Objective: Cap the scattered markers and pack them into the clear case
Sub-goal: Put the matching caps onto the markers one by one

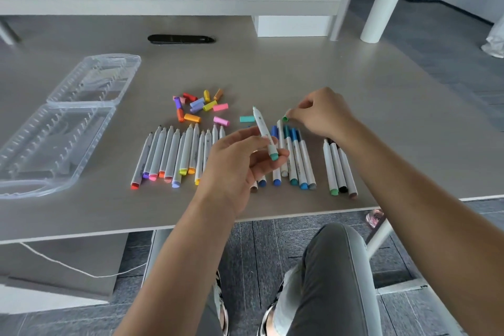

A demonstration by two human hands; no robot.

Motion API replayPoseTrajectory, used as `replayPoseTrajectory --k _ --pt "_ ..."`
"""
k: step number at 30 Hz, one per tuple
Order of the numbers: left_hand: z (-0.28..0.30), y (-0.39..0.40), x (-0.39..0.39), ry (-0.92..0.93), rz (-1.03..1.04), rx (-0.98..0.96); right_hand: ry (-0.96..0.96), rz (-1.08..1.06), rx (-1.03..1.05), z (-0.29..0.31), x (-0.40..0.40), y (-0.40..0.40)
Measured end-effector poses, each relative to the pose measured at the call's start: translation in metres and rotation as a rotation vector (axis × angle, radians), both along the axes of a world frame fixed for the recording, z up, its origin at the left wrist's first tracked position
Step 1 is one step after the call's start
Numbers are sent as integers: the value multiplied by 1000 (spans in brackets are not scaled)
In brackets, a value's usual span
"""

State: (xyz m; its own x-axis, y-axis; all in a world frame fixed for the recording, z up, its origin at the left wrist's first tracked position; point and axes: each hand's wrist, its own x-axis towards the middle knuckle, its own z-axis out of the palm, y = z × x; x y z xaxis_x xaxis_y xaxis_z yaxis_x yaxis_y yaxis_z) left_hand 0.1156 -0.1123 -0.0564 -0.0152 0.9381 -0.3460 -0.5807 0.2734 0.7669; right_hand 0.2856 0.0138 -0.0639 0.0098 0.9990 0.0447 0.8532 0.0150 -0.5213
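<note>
My left hand (240,163) holds an uncapped white marker with a teal end (266,135), tip pointing up and away. My right hand (324,114) pinches a green cap (285,117) just above the table. A loose teal cap (246,119) lies between the hands. Several loose caps (201,108) in many colours sit in a heap behind a row of uncapped markers (174,155). A group of blue-toned capped markers (296,161) lies under my hands, and three markers (339,169) lie to the right. The clear case (62,123) lies open at the left, nothing in it.
The grey table (300,68) ends close to my knees; its front edge runs just below the markers. A black cable slot (181,39) sits at the back. A white post (381,8) stands at the back right corner.
</note>
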Motion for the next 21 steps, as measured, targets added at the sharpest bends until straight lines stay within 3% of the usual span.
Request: replayPoseTrajectory --k 21 --pt "-7 3 -21 -23 80 2 -26 11 34 -6 -10 15"
